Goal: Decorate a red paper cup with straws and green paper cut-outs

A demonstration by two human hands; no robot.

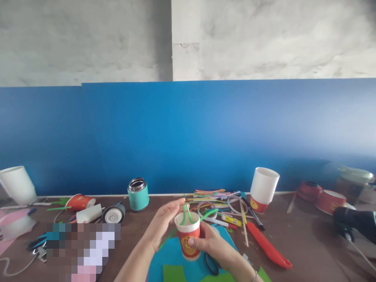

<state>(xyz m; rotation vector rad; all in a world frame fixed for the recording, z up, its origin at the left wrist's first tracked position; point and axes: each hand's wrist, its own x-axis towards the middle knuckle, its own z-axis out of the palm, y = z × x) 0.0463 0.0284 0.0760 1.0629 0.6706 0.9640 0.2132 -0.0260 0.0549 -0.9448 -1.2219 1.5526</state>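
Note:
My right hand (pixel 209 239) is wrapped round a red-and-white paper cup (pixel 193 232), its thumb across the printed front. The cup stands upright, tilted slightly, above a blue sheet (pixel 167 256). Thin green strips (pixel 188 213) rise from inside the cup, and another green strip (pixel 210 214) sticks out past the rim on the right. My left hand (pixel 166 217) is at the cup's left side, with its fingertips closed at the top of the upright green strips. Its thumb is mostly hidden.
Colourful sticks and pens (pixel 217 197) lie behind the cup. White cups (pixel 266 186) stand at the right, near a red-handled tool (pixel 268 246). A teal jar (pixel 138 196) is at the back left, beside a tipped red cup (pixel 80 202). Green paper (pixel 174 273) lies in front.

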